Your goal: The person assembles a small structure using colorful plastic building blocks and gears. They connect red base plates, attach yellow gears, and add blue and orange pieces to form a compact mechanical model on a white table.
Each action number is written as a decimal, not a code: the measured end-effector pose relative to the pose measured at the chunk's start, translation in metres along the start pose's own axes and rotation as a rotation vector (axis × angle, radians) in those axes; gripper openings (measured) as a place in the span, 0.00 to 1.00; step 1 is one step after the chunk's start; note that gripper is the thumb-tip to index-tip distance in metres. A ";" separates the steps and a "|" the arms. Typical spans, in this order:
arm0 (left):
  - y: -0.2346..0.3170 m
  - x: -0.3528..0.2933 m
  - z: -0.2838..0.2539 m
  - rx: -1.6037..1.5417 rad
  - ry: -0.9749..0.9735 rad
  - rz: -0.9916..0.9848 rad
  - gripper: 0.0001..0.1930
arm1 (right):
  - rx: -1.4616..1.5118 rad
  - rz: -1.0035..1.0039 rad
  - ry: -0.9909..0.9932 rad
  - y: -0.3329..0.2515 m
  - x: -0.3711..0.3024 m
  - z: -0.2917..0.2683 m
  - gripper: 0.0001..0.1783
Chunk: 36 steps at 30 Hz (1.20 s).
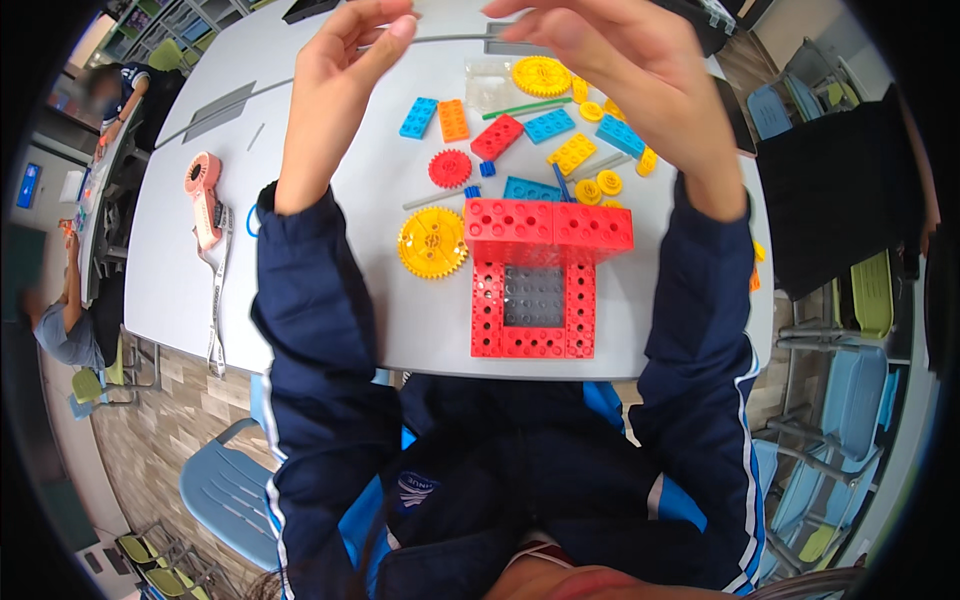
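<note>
Both my hands are raised over the far part of the table, their upper edges cut off by the picture's rim. My left hand (335, 85) has its thumb and fingers apart, with nothing seen in it. My right hand (645, 85), slightly blurred, stretches its fingers to the left and also shows nothing held. Between my forearms stands a red block frame (490, 345), with a raised red wall (515, 220) at its far side. Inside the frame lies a dark grey studded plate (533, 295). A large yellow gear (433, 243) lies left of it, near a small red gear (450, 168).
Beyond the frame lie blue bricks (549, 125), an orange brick (453, 120), a red brick (497, 137), a yellow brick (572, 154), a green rod (525, 109) and another yellow gear (541, 76). A pink handheld fan (205, 205) with a strap lies left. Other people sit far left.
</note>
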<state>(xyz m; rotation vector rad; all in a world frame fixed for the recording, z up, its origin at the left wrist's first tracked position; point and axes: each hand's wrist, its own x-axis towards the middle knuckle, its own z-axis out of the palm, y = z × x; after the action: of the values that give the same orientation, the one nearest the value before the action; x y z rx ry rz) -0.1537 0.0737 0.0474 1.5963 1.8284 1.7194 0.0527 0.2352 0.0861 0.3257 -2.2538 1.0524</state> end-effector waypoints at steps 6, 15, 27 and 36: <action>0.002 -0.076 0.029 -0.166 -0.370 0.075 0.56 | -0.461 0.134 -0.239 -0.043 -0.059 0.008 0.28; 0.000 -0.113 0.088 -0.302 -0.232 -0.127 0.31 | -0.648 -0.045 -0.055 -0.013 -0.104 0.044 0.26; -0.009 -0.117 0.095 -0.335 -0.238 -0.113 0.26 | -0.301 0.419 0.144 -0.012 -0.104 0.038 0.15; 0.001 -0.123 0.095 -0.295 -0.166 -0.170 0.30 | 0.025 0.539 0.758 0.032 -0.104 -0.055 0.19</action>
<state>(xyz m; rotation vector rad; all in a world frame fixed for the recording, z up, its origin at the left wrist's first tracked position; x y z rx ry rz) -0.0340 0.0401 -0.0459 1.3777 1.5046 1.6375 0.1427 0.2940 0.0286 -0.6178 -1.6465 1.1991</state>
